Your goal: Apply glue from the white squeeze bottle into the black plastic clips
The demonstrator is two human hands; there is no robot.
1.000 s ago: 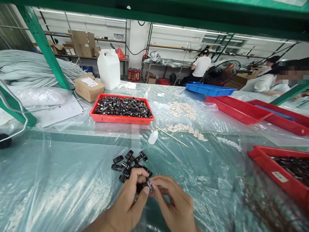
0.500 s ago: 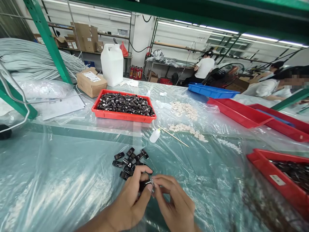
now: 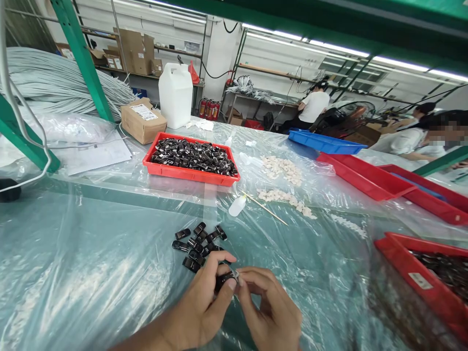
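Observation:
My left hand (image 3: 204,302) is closed around a small glossy black plastic part (image 3: 224,280), thumb on top and forefinger curled over it. The fingertips of my right hand (image 3: 268,304) are pinched together at the right end of that part. A small pale, translucent piece (image 3: 236,276) shows between these fingertips, partly hidden by them. Just beyond my left hand lies a loose pile of similar black parts (image 3: 197,243) on the plastic-covered table (image 3: 109,243).
A red tray (image 3: 193,176) full of black parts stands ahead. Near it are a small white bottle (image 3: 237,206), a thin wooden stick (image 3: 268,211) and pale small pieces (image 3: 287,197). Another red tray (image 3: 420,280) sits at right. A white jug (image 3: 175,97) and carton (image 3: 142,122) stand behind.
The view has shifted slightly, so both hands appear a little further right. Both hands keep their hold on the black part and the pale piece; little else differs.

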